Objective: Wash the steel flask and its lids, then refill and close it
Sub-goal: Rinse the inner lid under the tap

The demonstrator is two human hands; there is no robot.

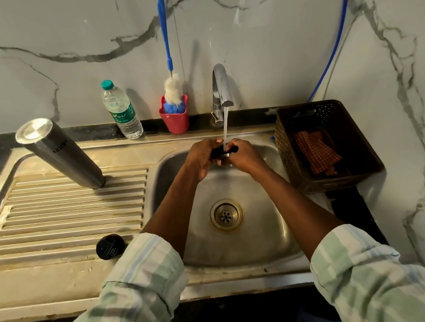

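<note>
Lid (110,247), black, sits lower left on the sink's drainboard (68,216). Mid-frame, left hand (201,159) and right hand (244,155) have fingers curled round another black lid (224,150) under the tap (221,87) stream. Flask (58,152) stands upside-down, upper left.

Steel drainboard (69,276) under inverted flask (60,153) and black lid (110,247).

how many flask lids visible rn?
2. One black lid lies on the sink's front ledge beside the drainboard. The other black lid is held by both hands, left hand and right hand, under the running tap, mostly hidden.
</note>
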